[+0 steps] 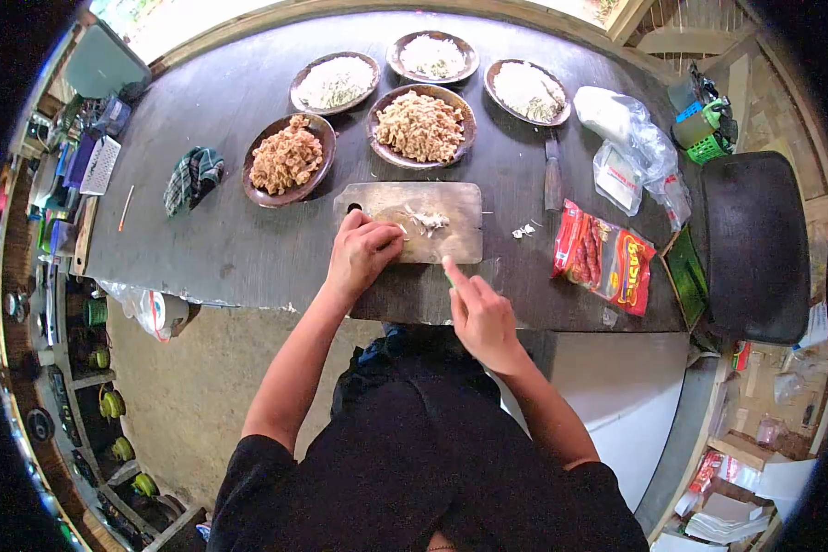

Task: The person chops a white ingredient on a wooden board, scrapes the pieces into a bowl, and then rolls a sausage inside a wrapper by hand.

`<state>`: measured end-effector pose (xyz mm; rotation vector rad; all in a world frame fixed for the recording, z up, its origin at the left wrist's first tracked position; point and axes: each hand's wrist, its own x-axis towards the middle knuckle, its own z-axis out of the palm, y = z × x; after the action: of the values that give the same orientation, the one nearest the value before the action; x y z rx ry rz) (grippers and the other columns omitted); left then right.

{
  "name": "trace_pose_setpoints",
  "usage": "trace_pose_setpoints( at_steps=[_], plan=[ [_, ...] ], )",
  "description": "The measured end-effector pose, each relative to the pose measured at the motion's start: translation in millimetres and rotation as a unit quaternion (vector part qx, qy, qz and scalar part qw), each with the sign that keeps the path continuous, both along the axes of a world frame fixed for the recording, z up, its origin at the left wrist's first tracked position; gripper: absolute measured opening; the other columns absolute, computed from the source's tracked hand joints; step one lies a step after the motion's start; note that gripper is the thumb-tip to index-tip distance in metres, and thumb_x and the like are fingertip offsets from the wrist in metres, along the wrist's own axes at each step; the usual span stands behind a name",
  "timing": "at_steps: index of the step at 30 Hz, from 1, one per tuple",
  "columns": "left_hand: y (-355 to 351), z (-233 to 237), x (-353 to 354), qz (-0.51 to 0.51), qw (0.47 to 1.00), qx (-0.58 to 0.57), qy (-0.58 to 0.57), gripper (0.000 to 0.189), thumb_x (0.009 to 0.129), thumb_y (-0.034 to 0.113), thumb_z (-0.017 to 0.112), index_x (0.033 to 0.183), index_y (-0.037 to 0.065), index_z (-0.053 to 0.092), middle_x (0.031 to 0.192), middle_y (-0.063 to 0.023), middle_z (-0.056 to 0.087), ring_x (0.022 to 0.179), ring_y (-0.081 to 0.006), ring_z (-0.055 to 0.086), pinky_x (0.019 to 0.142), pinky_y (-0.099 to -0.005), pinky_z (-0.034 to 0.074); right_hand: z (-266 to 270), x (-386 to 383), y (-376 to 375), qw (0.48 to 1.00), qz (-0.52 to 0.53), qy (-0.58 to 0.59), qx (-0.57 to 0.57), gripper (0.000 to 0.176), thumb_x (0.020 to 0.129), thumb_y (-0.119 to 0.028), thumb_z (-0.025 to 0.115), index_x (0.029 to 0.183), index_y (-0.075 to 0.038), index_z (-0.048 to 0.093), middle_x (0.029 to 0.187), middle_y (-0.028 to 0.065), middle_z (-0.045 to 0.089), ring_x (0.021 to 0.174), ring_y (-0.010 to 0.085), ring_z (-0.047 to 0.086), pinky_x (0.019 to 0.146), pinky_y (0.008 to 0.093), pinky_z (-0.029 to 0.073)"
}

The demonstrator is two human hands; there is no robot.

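left hand (363,250) curled closed on cutting board (455,198) beside chopped bits (428,221) | right hand (483,317) empty, index extended at board edge | probably best: pin board, sweep bits inward

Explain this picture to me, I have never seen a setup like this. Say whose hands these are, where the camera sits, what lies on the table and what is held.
There is no machine here: a person works with bare hands, and one camera worn on the head looks forward and down. The left hand rests curled on the left end of a wooden cutting board beside white chopped bits; whether its fingers grip anything I cannot tell. The right hand points its index finger at the board's near edge and seems empty. On the dark table stand two bowls of brown pieces and three of white shreds; a knife, a red packet and a checked cloth lie there too.
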<state>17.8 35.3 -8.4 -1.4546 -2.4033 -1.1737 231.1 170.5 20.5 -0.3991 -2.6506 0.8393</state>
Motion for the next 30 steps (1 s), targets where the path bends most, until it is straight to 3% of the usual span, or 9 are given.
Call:
trace_pose_setpoints(
  at_steps=[2, 5, 12, 23, 30],
  plan=[
    [-1, 2, -4, -0.013, 0.999, -0.043, 0.022, 0.011, 0.079, 0.014, 0.080, 0.090, 0.011, 0.078, 0.096, -0.0015, 0.078, 0.083, -0.0247, 0.061, 0.080, -0.0360, 0.052, -1, 4, -9, 1.000, 0.018, -0.005, -0.015, 0.055, 0.097, -0.011, 0.061, 0.150, -0.014, 0.050, 0.079, 0.0132, 0.057, 0.061, 0.0347, 0.063, 0.056, 0.0474, 0.054],
    [-3, 0, -3, -0.004, 1.000, -0.009, 0.018, 0.011, 0.079, 0.014, 0.079, 0.089, 0.011, 0.078, 0.095, -0.0011, 0.078, 0.082, -0.0246, 0.060, 0.081, -0.0358, 0.052, -11, 8, -16, 0.999, 0.009, -0.049, -0.010, 0.057, 0.097, -0.012, 0.061, 0.153, -0.015, 0.048, 0.080, 0.0132, 0.057, 0.061, 0.0348, 0.064, 0.056, 0.0474, 0.054],
    [-2, 5, -2, 0.002, 0.999, -0.005, 0.041, 0.012, 0.077, 0.014, 0.080, 0.089, 0.012, 0.078, 0.094, 0.0005, 0.076, 0.083, -0.0238, 0.058, 0.081, -0.0345, 0.051, -13, 9, -12, 0.999, -0.019, -0.028, 0.002, 0.058, 0.097, -0.013, 0.061, 0.153, -0.017, 0.048, 0.078, 0.0116, 0.055, 0.059, 0.0335, 0.063, 0.054, 0.0466, 0.054],
    [-3, -2, -6, -0.003, 0.999, -0.027, 0.024, 0.013, 0.076, 0.015, 0.080, 0.087, 0.010, 0.077, 0.092, -0.0003, 0.076, 0.083, -0.0242, 0.059, 0.081, -0.0356, 0.052, -17, 2, -19, 0.997, 0.025, -0.066, 0.041, 0.065, 0.091, -0.009, 0.063, 0.154, -0.018, 0.047, 0.083, 0.0118, 0.055, 0.059, 0.0335, 0.065, 0.053, 0.0461, 0.056],
    [-4, 0, -4, 0.013, 0.999, -0.028, 0.024, 0.013, 0.076, 0.016, 0.081, 0.087, 0.011, 0.078, 0.094, 0.0003, 0.077, 0.084, -0.0235, 0.059, 0.082, -0.0351, 0.051, -11, -12, -17, 0.997, 0.008, -0.062, 0.052, 0.057, 0.095, -0.011, 0.063, 0.150, -0.017, 0.052, 0.079, 0.0101, 0.057, 0.061, 0.0329, 0.064, 0.054, 0.0458, 0.054]
  ],
)
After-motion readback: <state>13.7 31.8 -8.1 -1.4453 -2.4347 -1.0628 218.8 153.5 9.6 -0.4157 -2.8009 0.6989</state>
